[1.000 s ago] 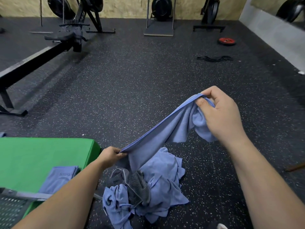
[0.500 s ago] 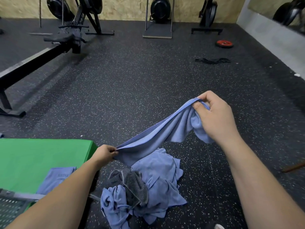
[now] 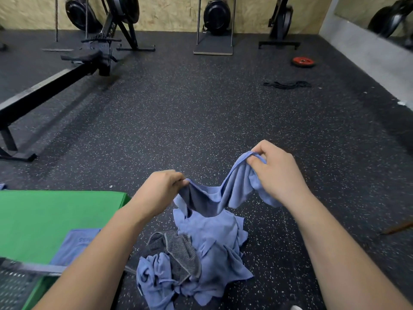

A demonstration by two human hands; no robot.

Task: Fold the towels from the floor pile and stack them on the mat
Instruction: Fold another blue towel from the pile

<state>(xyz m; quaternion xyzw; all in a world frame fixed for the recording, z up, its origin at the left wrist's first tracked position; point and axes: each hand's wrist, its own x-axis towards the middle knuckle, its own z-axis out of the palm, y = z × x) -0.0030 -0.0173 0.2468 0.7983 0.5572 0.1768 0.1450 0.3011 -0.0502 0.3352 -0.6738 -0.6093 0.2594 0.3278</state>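
Floor pile (image 3: 210, 260) of blue towels, with one grey striped towel (image 3: 178, 249), lies at 6 o'clock. Green mat (image 3: 44, 215) at 8 o'clock carries one folded towel (image 3: 73, 245). Above the pile a held towel (image 3: 223, 195) sags between both hands: left hand (image 3: 161, 191) fingers pinch one edge, right hand (image 3: 277, 173) fingers clench the other, higher. Red weight plate (image 3: 303, 61) far off at 1 o'clock

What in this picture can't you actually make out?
Head view: the lettering on the folded towel on the green mat is too blurred to read; the left forearm covers its corner.
Head view: the floor pile overlaps itself, so its towels cannot be counted.
Head view: a brown object is cut off by the right edge.
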